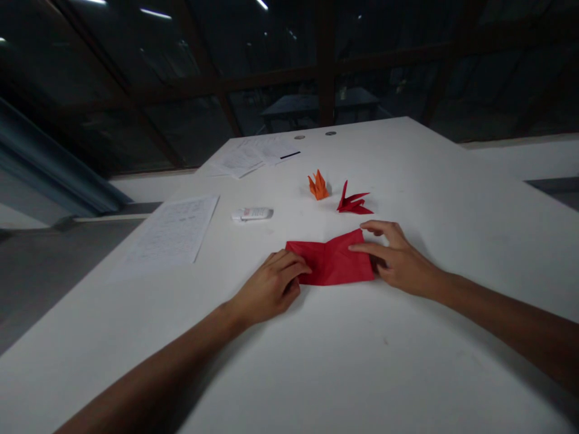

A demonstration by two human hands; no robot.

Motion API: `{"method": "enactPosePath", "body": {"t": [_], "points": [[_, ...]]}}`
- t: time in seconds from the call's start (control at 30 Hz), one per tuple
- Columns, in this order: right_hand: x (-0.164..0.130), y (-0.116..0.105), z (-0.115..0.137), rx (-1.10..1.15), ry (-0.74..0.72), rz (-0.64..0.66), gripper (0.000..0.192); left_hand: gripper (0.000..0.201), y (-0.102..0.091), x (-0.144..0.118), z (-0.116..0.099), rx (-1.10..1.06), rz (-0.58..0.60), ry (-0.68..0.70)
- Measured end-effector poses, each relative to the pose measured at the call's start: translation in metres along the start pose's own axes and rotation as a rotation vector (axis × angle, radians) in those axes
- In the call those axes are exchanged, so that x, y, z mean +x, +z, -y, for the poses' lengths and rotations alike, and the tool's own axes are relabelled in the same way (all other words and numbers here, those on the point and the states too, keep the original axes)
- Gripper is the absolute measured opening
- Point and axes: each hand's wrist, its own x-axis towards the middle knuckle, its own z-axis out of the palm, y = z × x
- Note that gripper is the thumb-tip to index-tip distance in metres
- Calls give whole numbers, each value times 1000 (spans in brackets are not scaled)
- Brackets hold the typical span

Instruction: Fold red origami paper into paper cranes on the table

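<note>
A red sheet of origami paper [337, 265], creased down the middle and folded to a wide rectangle, lies on the white table between my hands. The fingers of my left hand [275, 286] are curled over its left end, thumb and forefinger pressed on the paper. At the right end, my right hand [393, 256] has its thumb on the top face and other fingers at the edge and behind it, gripping that side. Just beyond the paper are a red paper crane [354, 202] and an orange paper crane [319, 185].
A white tube-like object [252, 214] with printing lies left of the cranes. Printed sheets [176, 232] cover the table's left side, with more papers [248, 155] and a dark pen-like strip [290, 155] farther back. Two small round discs [331, 133] sit near the far edge.
</note>
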Motion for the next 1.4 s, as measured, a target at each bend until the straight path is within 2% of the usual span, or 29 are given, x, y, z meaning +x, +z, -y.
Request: {"method": "enactPosePath", "body": {"t": [0.13,0.3,0.4,0.57,0.67,0.73,0.8,0.87,0.93,1.0,1.1,1.23,1.4], "points": [[0,-3,4,-125,-130,7,49,36,-1,1,-1,-1,4,-1],[1,-4,10,-43,-215,162,29,35,-1,1,-2,21,3,24],[2,-4,11,30,-197,212,23,29,0,0,-2,33,1,80],[1,2,14,39,-48,161,19,22,-1,0,-4,67,23,153],[-1,8,18,21,96,100,36,21,-1,2,-7,77,54,201],[-1,11,21,-10,143,48,46,21,0,3,-10,70,69,242],[0,13,24,-80,119,-1,42,22,1,4,-13,57,77,279],[1,12,28,-157,47,-19,25,24,3,5,-15,55,84,291],[3,11,31,-171,-41,41,12,25,5,4,-15,58,87,285],[4,10,34,-127,-90,145,13,25,5,4,-15,57,88,277],[5,8,39,-76,-55,240,18,26,4,4,-13,44,91,270],[5,8,43,-76,5,247,27,29,0,5,-13,11,82,223],[5,8,45,-34,54,223,26,35,-2,7,-13,-12,57,127]]}}
